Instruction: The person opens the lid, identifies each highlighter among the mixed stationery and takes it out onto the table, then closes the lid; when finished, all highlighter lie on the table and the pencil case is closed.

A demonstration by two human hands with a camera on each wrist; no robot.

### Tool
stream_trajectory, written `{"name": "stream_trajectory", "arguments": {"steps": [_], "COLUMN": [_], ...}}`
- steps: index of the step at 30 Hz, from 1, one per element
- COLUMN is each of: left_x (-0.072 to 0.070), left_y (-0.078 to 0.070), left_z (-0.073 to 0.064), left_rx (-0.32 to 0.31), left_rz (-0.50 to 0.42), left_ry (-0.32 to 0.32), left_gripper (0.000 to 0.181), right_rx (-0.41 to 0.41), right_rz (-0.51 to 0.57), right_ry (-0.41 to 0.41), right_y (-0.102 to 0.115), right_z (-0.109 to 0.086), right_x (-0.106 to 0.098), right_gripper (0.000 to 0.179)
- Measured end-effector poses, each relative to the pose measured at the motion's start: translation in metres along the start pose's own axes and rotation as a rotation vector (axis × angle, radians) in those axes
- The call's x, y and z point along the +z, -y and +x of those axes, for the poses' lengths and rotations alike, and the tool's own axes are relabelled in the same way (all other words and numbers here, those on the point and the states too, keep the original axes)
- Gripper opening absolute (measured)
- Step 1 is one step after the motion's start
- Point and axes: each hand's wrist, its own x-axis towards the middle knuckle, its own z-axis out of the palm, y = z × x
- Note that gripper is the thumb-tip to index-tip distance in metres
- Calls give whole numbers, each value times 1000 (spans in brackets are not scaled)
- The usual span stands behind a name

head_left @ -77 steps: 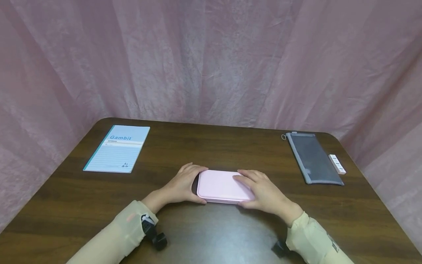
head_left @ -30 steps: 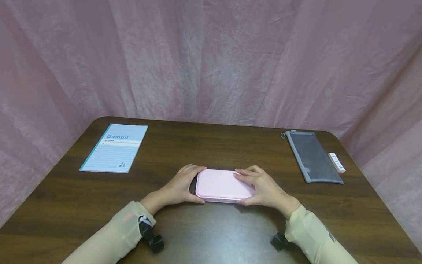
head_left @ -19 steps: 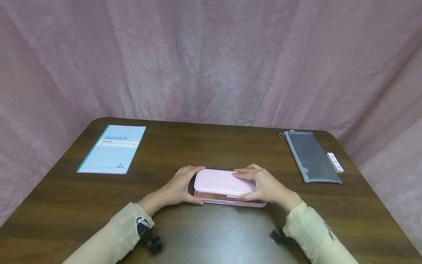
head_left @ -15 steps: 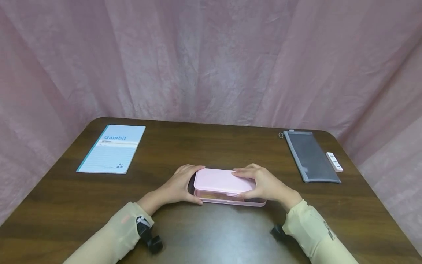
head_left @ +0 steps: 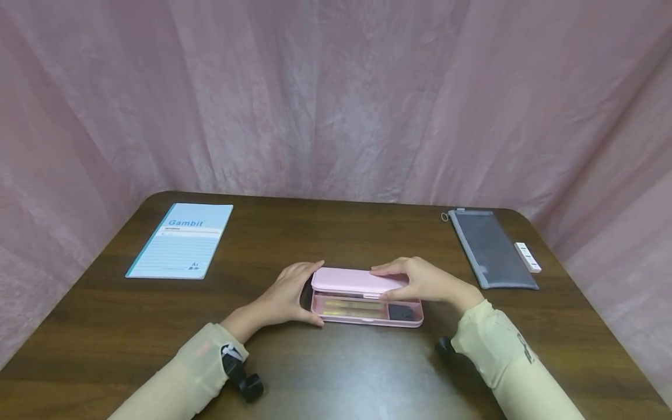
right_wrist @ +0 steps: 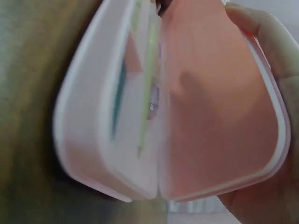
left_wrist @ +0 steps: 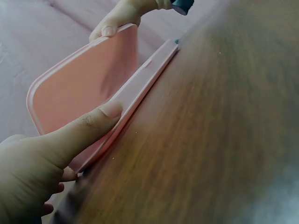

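A pink pencil case (head_left: 367, 322) lies on the table in the head view, its hinged lid (head_left: 352, 280) tilted up at the back. At the case's left end my left hand (head_left: 286, 296) holds the base, thumb (left_wrist: 88, 123) against the front wall in the left wrist view. My right hand (head_left: 430, 283) grips the lid near its right end, thumb at the front edge. Inside the base, yellowish pens (head_left: 354, 305) lie in the long compartment and a dark block (head_left: 401, 312) sits in the right one. A slim yellow-green pencil (right_wrist: 148, 84) shows in the right wrist view.
A light blue notebook (head_left: 181, 242) marked "Gambit" lies at the back left of the brown wooden table (head_left: 315, 233). To the right are a grey mesh zip pouch (head_left: 493, 248) and a small white block (head_left: 527, 257). A pink curtain (head_left: 336, 99) hangs behind the table.
The lid, closed earlier, has swung up and back under my right hand, baring the pens and the dark block. My left hand stays at the case's left end.
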Motion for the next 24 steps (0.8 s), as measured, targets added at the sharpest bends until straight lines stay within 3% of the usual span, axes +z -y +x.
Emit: {"name": "stream_trajectory", "arguments": {"steps": [8, 13, 17, 24], "left_x": [-3, -6, -5, -1], "left_y": [1, 1, 2, 1], "left_z": [-5, -7, -7, -6], "left_rx": [-44, -47, -43, -46], "left_rz": [28, 45, 48, 23], "left_ry": [-16, -17, -14, -18], "left_gripper": [109, 101, 96, 93], "right_rx": [14, 59, 42, -19], "right_rz": [12, 20, -15, -103], "right_ry": [11, -37, -147, -420], "right_y": [3, 5, 7, 10], "right_z": [2, 4, 4, 3], "right_x": [-13, -16, -17, -15], "right_gripper": [44, 42, 37, 27]}}
